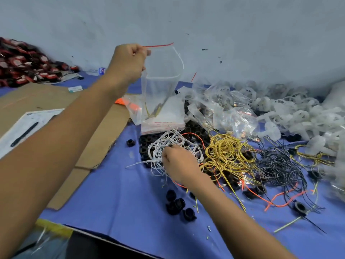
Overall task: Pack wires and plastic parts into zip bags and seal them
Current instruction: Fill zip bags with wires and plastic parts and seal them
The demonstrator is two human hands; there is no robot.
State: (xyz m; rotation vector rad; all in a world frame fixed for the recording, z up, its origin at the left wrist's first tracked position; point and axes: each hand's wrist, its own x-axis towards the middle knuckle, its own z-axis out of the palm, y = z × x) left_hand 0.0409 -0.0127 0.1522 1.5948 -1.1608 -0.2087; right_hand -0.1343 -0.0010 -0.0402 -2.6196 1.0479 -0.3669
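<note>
Table under blue cloth, strewn with wires, plastic parts and bags, with two hands at work.
Flat cardboard covers the left side, and a heap of white plastic parts fills the far right. At the far middle hangs a clear zip bag, raised above a stack of bags; its mouth gapes, and the left hand pinches its red-striped top edge. Near the stack lies a tangle of white wires, with yellow wires to its right and black wires farther right. The right hand rests on the white wires, its fingers curled down into the strands and pinching them. Black rings sit nearer, just left of the right forearm. A pen lies on paper at the far left.
</note>
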